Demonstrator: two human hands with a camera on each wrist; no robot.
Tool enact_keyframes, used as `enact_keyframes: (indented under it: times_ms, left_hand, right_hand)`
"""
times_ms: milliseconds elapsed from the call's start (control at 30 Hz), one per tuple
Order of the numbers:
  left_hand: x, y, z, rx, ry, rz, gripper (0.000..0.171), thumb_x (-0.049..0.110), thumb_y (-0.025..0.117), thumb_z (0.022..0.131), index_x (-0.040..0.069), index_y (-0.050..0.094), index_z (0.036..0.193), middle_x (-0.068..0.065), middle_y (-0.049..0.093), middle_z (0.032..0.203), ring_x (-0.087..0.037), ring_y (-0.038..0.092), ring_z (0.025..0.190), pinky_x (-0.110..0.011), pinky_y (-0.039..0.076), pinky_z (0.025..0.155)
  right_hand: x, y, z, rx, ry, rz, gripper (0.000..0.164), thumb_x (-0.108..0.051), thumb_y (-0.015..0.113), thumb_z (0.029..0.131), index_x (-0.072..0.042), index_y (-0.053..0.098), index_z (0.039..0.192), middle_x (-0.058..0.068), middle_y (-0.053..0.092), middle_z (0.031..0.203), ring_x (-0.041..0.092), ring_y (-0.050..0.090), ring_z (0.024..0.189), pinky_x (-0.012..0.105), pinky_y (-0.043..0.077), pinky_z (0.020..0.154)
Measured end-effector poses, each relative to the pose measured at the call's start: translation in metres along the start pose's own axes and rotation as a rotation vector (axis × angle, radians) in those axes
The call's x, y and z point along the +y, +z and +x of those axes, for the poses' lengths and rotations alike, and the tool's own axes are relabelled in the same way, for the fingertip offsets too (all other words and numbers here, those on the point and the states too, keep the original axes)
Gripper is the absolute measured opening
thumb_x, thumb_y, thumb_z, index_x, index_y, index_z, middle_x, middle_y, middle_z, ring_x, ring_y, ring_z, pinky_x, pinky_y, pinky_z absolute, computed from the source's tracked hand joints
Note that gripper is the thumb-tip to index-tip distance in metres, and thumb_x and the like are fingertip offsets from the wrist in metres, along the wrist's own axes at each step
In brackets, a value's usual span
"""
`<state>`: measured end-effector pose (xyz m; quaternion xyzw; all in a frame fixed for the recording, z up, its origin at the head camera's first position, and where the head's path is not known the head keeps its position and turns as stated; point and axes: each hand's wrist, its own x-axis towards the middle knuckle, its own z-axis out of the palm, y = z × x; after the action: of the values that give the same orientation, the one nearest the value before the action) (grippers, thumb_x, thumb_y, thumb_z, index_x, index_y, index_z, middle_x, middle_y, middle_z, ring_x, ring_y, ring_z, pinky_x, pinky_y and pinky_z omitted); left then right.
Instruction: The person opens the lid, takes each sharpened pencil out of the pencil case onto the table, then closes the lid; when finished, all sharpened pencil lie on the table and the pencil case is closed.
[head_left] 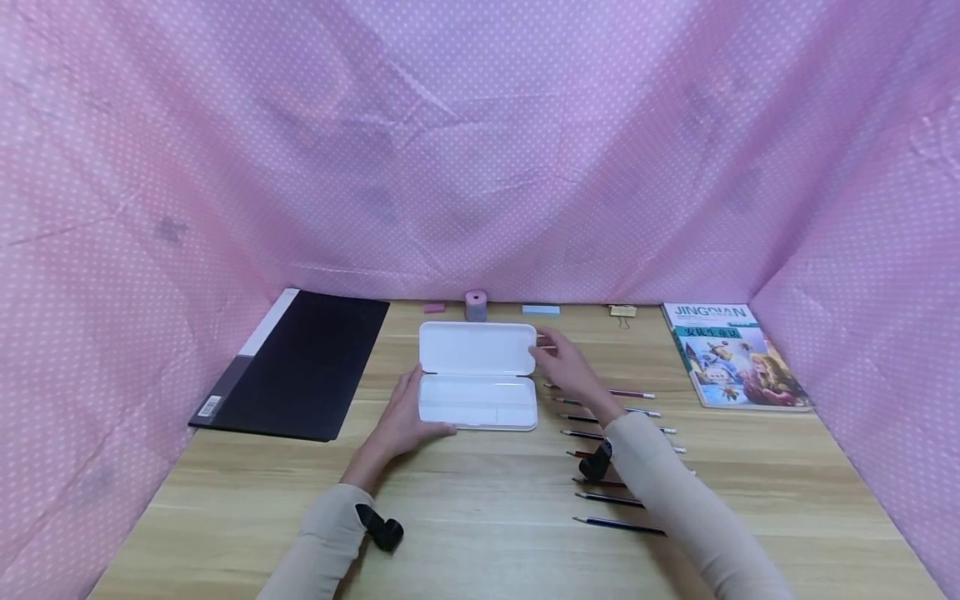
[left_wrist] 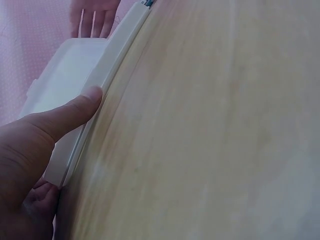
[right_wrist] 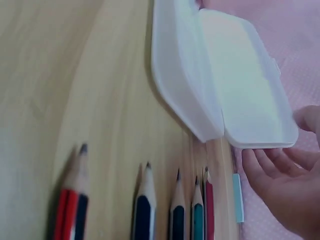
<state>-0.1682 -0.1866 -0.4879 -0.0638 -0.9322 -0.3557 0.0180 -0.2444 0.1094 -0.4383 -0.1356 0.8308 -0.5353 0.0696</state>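
Case lies opened: left hand grips its base, right hand loosely touches lid; pencils beside the right wrist likely need picking next.

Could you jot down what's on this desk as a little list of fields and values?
case: white pencil case, lid open, flat on the table
left hand: holds the case's left end, thumb on its rim
right hand: at the lid's right edge, fingers relaxed
pencils: row right of the case
folder: black, left
book: right
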Motion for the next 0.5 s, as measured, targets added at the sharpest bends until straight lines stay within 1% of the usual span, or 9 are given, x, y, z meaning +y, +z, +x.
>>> enact_keyframes:
  times_ms: [100, 200, 267, 300, 367, 433, 500]
  left_hand:
    - [0.001, 0.002, 0.001, 0.027, 0.015, -0.032, 0.126, 0.051, 0.085, 0.051, 0.014, 0.012, 0.147, -0.010, 0.031, 0.137, -0.023, 0.032, 0.124, -0.041, 0.028, 0.105]
    - [0.003, 0.002, 0.001, 0.044, 0.015, -0.050, 0.128, 0.049, 0.087, 0.050, 0.012, 0.010, 0.146, -0.011, 0.034, 0.133, -0.023, 0.034, 0.123, -0.042, 0.028, 0.105]
    - [0.004, 0.003, 0.001, 0.050, 0.009, -0.056, 0.128, 0.048, 0.087, 0.050, 0.011, 0.009, 0.145, -0.012, 0.035, 0.132, -0.024, 0.035, 0.122, -0.042, 0.028, 0.105]
    - [0.004, 0.003, 0.001, 0.053, 0.011, -0.063, 0.127, 0.048, 0.087, 0.050, 0.010, 0.011, 0.144, -0.013, 0.035, 0.132, -0.025, 0.036, 0.122, -0.042, 0.028, 0.104]
    - [0.004, 0.004, 0.000, 0.048, 0.001, -0.067, 0.129, 0.049, 0.086, 0.051, 0.007, 0.008, 0.145, -0.015, 0.032, 0.136, -0.028, 0.034, 0.124, -0.044, 0.027, 0.106]
    - [0.004, 0.003, -0.001, 0.044, -0.004, -0.082, 0.130, 0.049, 0.086, 0.051, 0.007, 0.008, 0.145, -0.016, 0.030, 0.138, -0.029, 0.034, 0.124, -0.044, 0.027, 0.106]
    - [0.003, 0.001, -0.003, 0.030, -0.021, -0.101, 0.132, 0.051, 0.085, 0.052, 0.006, 0.005, 0.146, -0.016, 0.025, 0.141, -0.030, 0.031, 0.126, -0.045, 0.024, 0.107]
  right_hand:
    - [-0.001, -0.001, -0.004, 0.005, 0.026, 0.070, 0.048, -0.040, 0.043, 0.096, -0.008, 0.045, 0.132, 0.013, 0.051, 0.124, 0.028, 0.054, 0.111, 0.042, 0.045, 0.092]
    - [-0.002, -0.003, -0.012, -0.002, 0.022, 0.082, 0.051, -0.048, 0.039, 0.095, -0.007, 0.054, 0.123, 0.013, 0.056, 0.120, 0.027, 0.057, 0.108, 0.043, 0.045, 0.091]
    - [-0.002, -0.004, -0.019, -0.018, -0.016, 0.034, 0.049, -0.048, 0.040, 0.094, -0.009, 0.059, 0.116, 0.014, 0.060, 0.111, 0.026, 0.058, 0.101, 0.043, 0.048, 0.086]
    - [-0.002, -0.004, -0.022, -0.029, -0.059, -0.002, 0.046, -0.046, 0.042, 0.095, -0.008, 0.061, 0.114, 0.013, 0.061, 0.108, 0.026, 0.058, 0.098, 0.042, 0.048, 0.083]
    - [-0.002, -0.006, -0.030, -0.059, -0.110, -0.065, 0.041, -0.042, 0.045, 0.095, -0.010, 0.063, 0.112, 0.010, 0.062, 0.105, 0.023, 0.057, 0.096, 0.040, 0.048, 0.081]
    - [-0.002, -0.007, -0.036, -0.102, -0.136, -0.099, 0.039, -0.038, 0.049, 0.094, -0.008, 0.062, 0.115, 0.009, 0.062, 0.109, 0.023, 0.057, 0.099, 0.040, 0.048, 0.083]
    - [-0.003, -0.007, -0.042, -0.150, -0.131, -0.114, 0.045, -0.038, 0.053, 0.092, -0.005, 0.058, 0.122, 0.009, 0.059, 0.119, 0.023, 0.054, 0.109, 0.040, 0.045, 0.091]
